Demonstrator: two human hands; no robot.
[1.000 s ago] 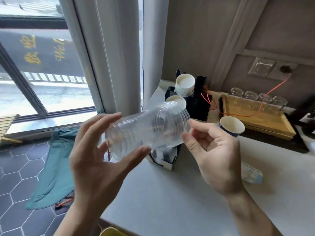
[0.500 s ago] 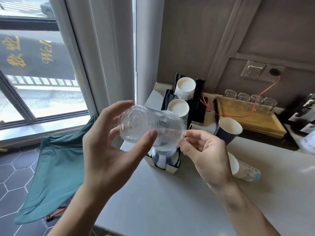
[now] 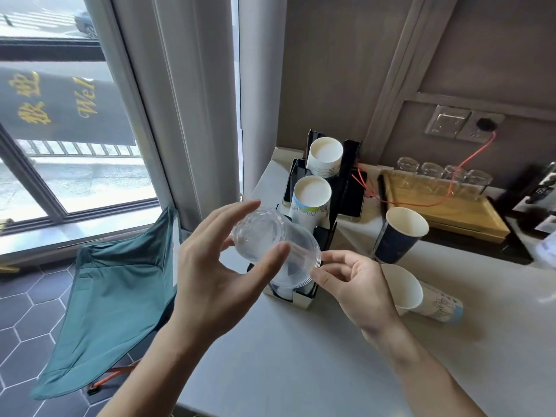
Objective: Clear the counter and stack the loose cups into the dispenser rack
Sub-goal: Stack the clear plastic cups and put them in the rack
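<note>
- Above the near end of the black dispenser rack (image 3: 323, 236), held in mid-air: nested stack of clear ribbed plastic cups (image 3: 272, 246), tilted, closed base up-left, open rims down-right.
- Left hand (image 3: 210, 278) wrapped around the stack's base end, thumb on the near side, fingers (image 3: 231, 210) spread over the far side; grasping it.
- Right hand (image 3: 358, 284) at the stack's rim end, thumb and forefinger pinched on the rim edge, other fingers curled.
- Directly under the stack: rack's front slot, mostly hidden by the cups.
- Further back in the rack: two stacks of white paper cups, the nearer with a blue-green print (image 3: 310, 200), the farther plain white with dark lettering (image 3: 325, 156), both bases up.
- Right of the rack on the pale grey worktop (image 3: 301, 356): upright dark blue paper cup (image 3: 397, 236).
- Just beside the right hand: white paper cup with blue base (image 3: 421, 296) lying on its side, mouth toward the hand.
- Behind, near the wall: yellow wooden tray (image 3: 451, 212) carrying a row of upturned clear glasses (image 3: 442, 176).
- Left of the worktop, lower: teal fabric chair (image 3: 114, 278) on the dark hexagon-tiled floor (image 3: 18, 323).
</note>
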